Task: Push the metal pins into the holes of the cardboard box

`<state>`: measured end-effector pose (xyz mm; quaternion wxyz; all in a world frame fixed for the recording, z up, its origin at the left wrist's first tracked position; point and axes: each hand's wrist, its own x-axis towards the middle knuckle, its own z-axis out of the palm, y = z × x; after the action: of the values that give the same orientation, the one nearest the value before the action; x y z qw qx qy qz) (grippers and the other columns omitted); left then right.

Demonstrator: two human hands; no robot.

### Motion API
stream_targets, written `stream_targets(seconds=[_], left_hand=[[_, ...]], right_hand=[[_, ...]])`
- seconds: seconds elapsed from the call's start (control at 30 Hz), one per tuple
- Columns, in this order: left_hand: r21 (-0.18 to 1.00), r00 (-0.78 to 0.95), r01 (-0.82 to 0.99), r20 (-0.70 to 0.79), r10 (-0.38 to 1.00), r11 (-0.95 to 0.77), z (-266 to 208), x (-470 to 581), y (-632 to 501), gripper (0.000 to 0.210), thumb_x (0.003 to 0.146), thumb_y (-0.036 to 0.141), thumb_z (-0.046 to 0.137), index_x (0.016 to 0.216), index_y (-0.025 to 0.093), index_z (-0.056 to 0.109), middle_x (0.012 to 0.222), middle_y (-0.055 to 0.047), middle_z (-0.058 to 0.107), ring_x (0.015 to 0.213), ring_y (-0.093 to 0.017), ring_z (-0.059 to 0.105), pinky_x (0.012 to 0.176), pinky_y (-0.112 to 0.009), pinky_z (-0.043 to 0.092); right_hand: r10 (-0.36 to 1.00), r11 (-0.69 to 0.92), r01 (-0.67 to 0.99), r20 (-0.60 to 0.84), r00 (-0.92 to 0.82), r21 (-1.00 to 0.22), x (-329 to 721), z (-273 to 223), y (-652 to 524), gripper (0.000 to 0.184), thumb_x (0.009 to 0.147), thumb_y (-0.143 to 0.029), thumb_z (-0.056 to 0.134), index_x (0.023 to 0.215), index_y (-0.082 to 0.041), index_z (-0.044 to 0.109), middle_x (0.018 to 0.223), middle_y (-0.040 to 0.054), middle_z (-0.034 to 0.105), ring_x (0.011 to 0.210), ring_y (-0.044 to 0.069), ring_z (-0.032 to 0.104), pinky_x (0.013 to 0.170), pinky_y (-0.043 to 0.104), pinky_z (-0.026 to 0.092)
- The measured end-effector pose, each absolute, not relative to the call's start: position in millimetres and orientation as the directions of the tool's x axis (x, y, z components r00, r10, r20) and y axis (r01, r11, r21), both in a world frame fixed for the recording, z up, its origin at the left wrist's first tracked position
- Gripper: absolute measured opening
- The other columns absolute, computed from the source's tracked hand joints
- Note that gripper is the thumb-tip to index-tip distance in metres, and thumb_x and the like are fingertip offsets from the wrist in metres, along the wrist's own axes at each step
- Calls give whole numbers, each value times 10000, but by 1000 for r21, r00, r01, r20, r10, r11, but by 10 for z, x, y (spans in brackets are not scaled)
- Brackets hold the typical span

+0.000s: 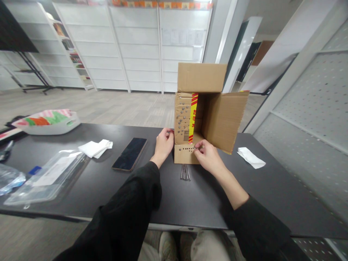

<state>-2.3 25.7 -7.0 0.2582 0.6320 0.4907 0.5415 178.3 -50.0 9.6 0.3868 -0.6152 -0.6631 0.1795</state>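
A brown cardboard box [212, 112] stands on the dark grey counter [185, 203] with its open side toward the person, its brown inner walls visible in shadow. One flap [202, 78] stands up at the top, another [230, 119] swings out to the right, and a lower flap [185, 158] hangs at the front. The left front panel [178, 139] carries a scatter of round grey metal nail heads [179, 122] and, along its inner edge, a strip of yellow tape with red markings [193, 116]. The lower flap has rows of small dark holes [187, 148], with one more round grey head at its left end. The right hand [208, 155] is at the right end of these holes, its grip pinched on a small grey metallic piece [195, 148] at the fingertips, mostly hidden and too small to identify. The left hand [164, 143] is curled beside the box's left side; whether its grip holds anything, I cannot tell. A small group of slim grey metal nails [185, 173] lies on the counter just below the lower flap, between the two forearms and apart from both hands. Farther left lies a flat, clear plastic case [69, 170] with a white paper sheet [53, 174] showing through it.
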Motion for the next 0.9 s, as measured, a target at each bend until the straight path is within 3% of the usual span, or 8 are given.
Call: stream_targets(seconds=[0.9], left_hand=[[858,-72,355,420,905,-370,-39,-18,231,169,887,284,471,885,182,606,677,-13,659,586,-130,573,586,-232,413]], right_hand=[[969,162,539,235,70,-826,1779,56,-459,103,718,-246,489,815,-220,465,608,-43,511,510,133,437,536,255,320]])
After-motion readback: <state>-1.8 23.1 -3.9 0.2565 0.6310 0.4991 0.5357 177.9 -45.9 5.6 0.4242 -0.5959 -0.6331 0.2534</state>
